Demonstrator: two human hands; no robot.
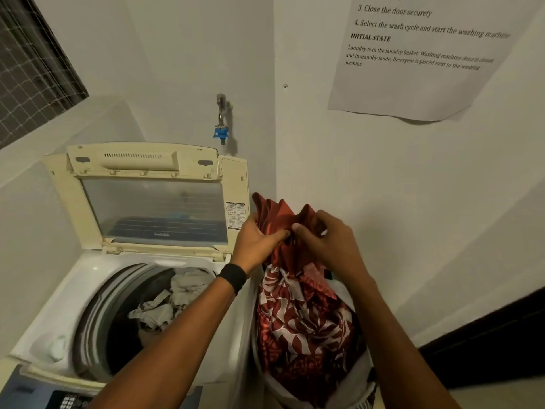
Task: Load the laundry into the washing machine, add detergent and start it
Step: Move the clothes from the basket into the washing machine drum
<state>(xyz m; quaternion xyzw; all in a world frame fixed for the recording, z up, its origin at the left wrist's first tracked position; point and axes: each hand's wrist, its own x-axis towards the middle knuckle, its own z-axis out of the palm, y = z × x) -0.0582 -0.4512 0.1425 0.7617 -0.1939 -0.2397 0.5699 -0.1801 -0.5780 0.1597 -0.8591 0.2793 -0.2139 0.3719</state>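
A top-loading washing machine (73, 290) stands at the left with its lid (147, 202) raised against the wall. Pale crumpled clothes (174, 299) lie inside its drum. To its right a white laundry basket (362, 379) holds a red cloth with a white leaf pattern (300, 320). Both hands grip the bunched top of this cloth above the basket: my left hand (259, 240) on its left side, my right hand (327, 240) on its right. No detergent is visible.
A tap with a blue fitting (221, 125) sticks out of the wall behind the machine. A printed instruction sheet (413, 63) hangs on the right wall. The machine's control panel (67, 401) shows at the bottom left. A meshed window (29, 69) is at upper left.
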